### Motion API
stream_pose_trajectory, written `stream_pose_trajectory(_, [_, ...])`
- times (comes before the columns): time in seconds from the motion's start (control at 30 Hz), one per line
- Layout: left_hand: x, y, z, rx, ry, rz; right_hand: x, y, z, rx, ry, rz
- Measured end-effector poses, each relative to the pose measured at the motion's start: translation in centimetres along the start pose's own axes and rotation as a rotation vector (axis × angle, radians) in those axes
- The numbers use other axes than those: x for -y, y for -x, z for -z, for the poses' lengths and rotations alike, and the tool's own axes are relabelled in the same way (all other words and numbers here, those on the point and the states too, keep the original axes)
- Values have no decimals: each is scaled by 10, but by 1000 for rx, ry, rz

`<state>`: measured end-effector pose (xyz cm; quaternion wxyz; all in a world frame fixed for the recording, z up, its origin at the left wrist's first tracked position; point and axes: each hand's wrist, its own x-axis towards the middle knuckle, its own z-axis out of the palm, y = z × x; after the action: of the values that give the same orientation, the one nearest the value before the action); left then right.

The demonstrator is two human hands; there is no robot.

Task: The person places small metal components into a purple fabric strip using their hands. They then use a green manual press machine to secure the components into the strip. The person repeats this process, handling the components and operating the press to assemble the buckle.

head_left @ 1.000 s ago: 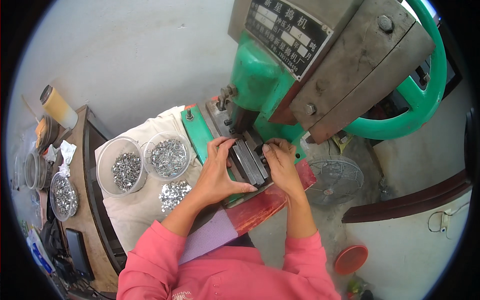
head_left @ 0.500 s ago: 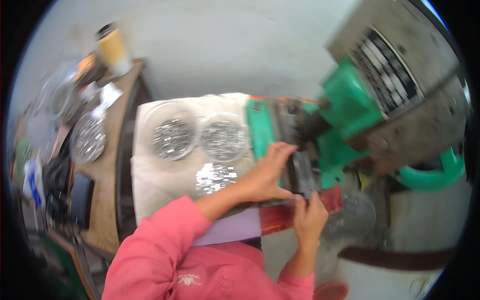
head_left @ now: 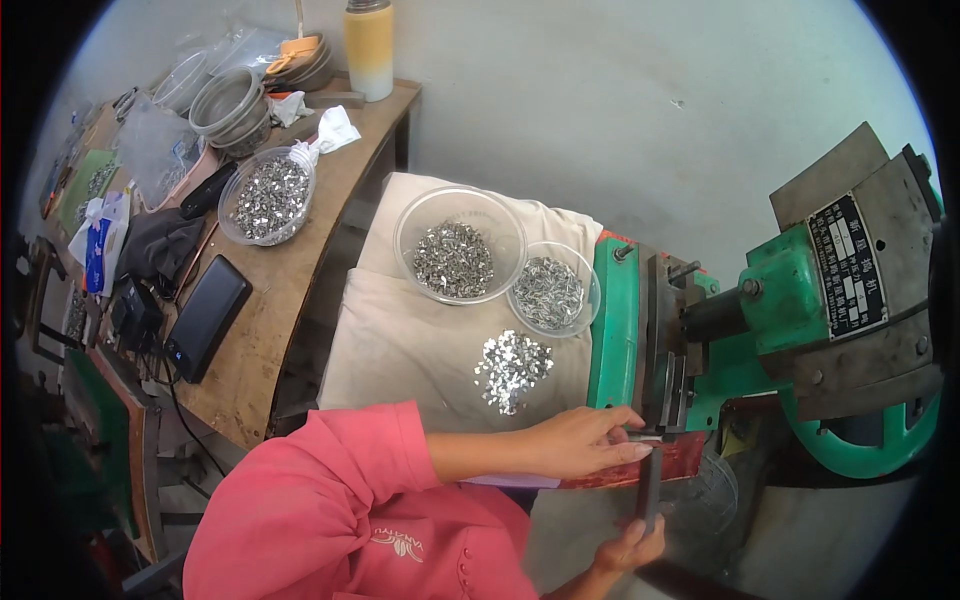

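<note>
One wooden table (head_left: 275, 300) stands to your left; one green press (head_left: 790, 290), its head tilted in view, stands to your right. Between them lies one pale cloth (head_left: 400, 350). Three clear tubs of small metal pieces are seen: a large tub (head_left: 508, 250) and, just beside it, a smaller tub (head_left: 591, 285), both on the cloth, and a third tub (head_left: 227, 210) on the table. The table also bears one yellow-and-white bottle (head_left: 369, 55) and one black rectangular device (head_left: 208, 318). One loose heap (head_left: 513, 370) of shiny pieces, too many to count, lies on the cloth.

Your two hands are in view. Your left hand (head_left: 585, 440) has thumb and fingers narrowly parted near the bar's upper end; whether it grips cannot be told. Your right hand (head_left: 632, 548) is closed around the lower end of one dark metal bar (head_left: 650, 490), which is before the press's near edge.
</note>
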<state>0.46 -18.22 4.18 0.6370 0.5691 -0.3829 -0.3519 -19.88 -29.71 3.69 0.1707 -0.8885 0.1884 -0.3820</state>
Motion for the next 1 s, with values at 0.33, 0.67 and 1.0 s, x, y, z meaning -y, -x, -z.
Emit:
stream_pose_trajectory(0.33, [-10,38,67,-47,326,193,48,-43,-69,354,-673,-261])
stream_pose_trajectory(0.67, [-78,42,195,-199,-169,-121,128,-174,-157,620,-1217,-267])
stream_pose_trajectory(1.0, [-69,41,224,-520,-710,-51,122,-165,-161,478,-845,-64])
